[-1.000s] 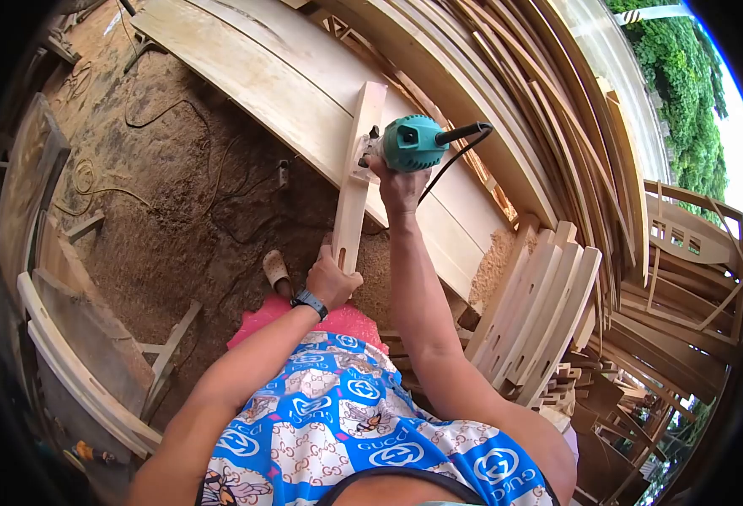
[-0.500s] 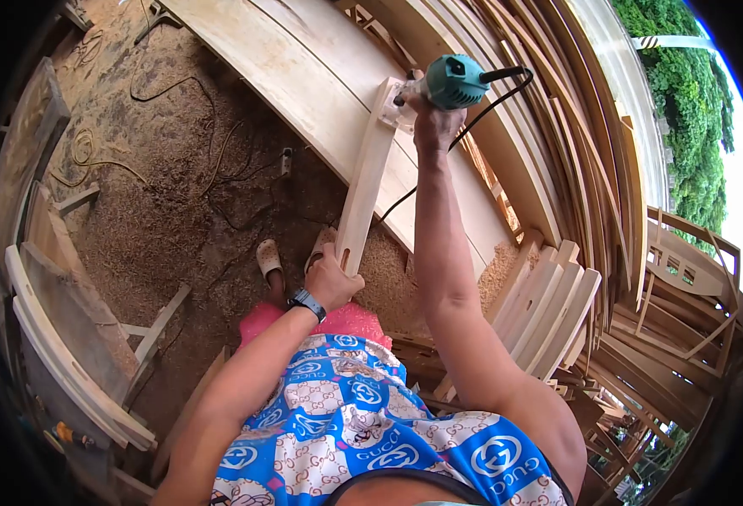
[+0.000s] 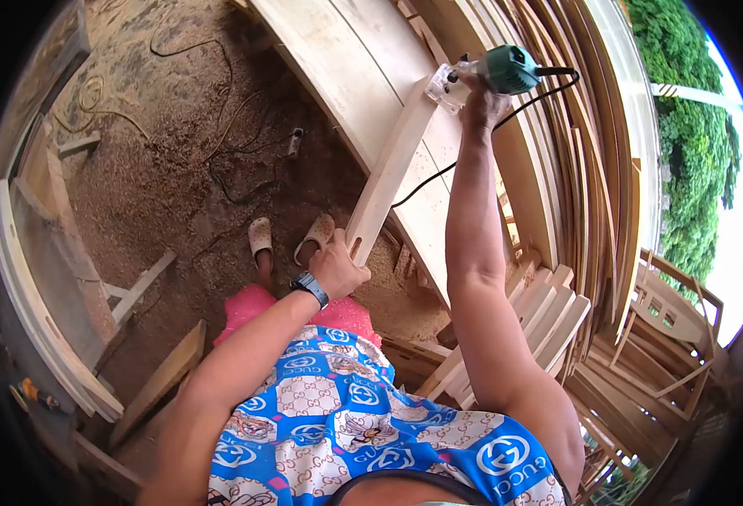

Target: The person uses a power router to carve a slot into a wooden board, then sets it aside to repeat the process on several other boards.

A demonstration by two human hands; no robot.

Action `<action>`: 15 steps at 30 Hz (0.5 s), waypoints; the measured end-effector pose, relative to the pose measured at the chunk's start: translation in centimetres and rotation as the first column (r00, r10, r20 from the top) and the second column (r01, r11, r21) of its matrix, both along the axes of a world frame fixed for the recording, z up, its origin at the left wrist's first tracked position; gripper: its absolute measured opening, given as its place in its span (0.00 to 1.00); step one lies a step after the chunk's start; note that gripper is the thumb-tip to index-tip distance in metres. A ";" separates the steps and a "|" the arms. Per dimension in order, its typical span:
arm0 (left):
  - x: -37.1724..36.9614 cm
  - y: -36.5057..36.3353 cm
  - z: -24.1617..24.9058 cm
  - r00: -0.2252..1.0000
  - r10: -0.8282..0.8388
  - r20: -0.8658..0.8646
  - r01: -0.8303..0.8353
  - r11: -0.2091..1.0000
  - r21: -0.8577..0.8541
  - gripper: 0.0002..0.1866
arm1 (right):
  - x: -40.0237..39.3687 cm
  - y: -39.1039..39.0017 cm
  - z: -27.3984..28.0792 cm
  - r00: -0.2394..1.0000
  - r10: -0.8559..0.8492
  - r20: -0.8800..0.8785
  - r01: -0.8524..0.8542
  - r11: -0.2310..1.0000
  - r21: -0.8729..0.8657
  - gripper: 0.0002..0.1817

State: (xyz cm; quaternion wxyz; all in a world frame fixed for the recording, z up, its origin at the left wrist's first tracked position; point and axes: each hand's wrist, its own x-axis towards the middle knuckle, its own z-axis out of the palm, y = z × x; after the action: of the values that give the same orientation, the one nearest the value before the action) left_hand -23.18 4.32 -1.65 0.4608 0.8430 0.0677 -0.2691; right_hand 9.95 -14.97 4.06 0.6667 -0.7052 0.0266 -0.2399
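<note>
Your router (image 3: 506,71) has run farther up the slat (image 3: 386,178), now at its far end toward 1 o'clock. Your right hand (image 3: 482,99) grips it, arm stretched out; your left hand (image 3: 335,268) clasps the slat's near end.

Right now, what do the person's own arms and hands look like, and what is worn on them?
Both arms are bare down to the hands; no gloves or long sleeves. The left hand has a dark wristwatch with a black band at the wrist. The right hand shows no watch, ring or band. At the shoulders sits a blue and white patterned top with round logos.
</note>
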 end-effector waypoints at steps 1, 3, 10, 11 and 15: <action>0.0 0.0 0.0 1.000 0.016 -0.006 -0.016 1.000 -0.006 0.34 | 0.2 0.1 0.0 1.000 0.008 0.018 -0.008 1.000 0.012 0.21; 0.0 0.1 0.0 0.999 -0.004 -0.044 0.004 1.000 -0.004 0.34 | 0.1 -0.1 0.1 1.000 -0.007 -0.011 0.006 0.994 -0.109 0.22; 0.1 0.1 0.1 0.999 0.023 -0.037 -0.024 1.000 -0.007 0.35 | 0.6 -0.4 -0.2 1.000 0.009 0.005 -0.008 0.998 -0.062 0.23; 0.1 0.1 0.1 0.999 0.020 -0.044 -0.021 1.000 -0.009 0.35 | 0.6 -0.4 -0.2 1.000 0.011 0.001 -0.011 0.998 -0.057 0.23; 0.2 0.1 0.2 0.999 0.005 -0.053 -0.005 1.000 -0.005 0.36 | 0.4 -0.4 0.2 1.000 0.030 0.001 -0.030 0.999 -0.045 0.24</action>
State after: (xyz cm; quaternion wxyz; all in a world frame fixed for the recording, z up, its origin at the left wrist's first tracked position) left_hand -23.00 4.37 -1.49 0.4618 0.8342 0.0812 -0.2904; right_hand 10.35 -15.36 4.29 0.6543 -0.7201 0.0099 -0.2308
